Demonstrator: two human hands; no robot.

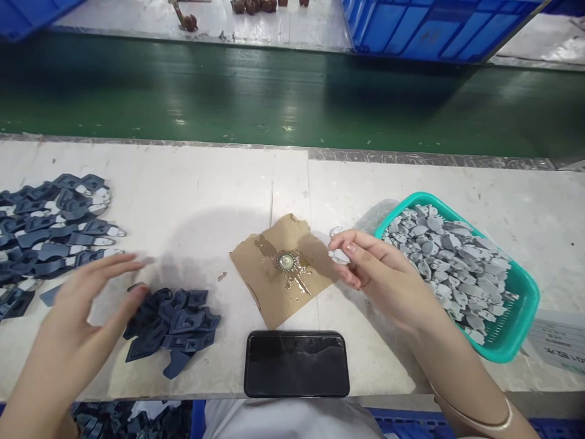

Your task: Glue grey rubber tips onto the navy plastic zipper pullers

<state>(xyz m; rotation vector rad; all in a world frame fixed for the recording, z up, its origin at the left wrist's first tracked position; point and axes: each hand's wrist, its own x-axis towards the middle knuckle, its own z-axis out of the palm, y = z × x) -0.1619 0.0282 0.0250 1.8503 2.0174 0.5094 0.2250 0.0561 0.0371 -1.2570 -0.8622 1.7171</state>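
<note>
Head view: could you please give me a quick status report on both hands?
Right hand holding grey piece. Left hand open beside dark pile; contact unclear. Phone on near side of cardboard.

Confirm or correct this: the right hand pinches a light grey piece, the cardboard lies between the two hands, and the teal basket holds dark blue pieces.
Not right: in the head view, the teal basket holds light grey pieces, not dark blue ones. The rest stands: the right hand pinches a light grey piece, and the cardboard lies between that hand and the left hand.
</note>
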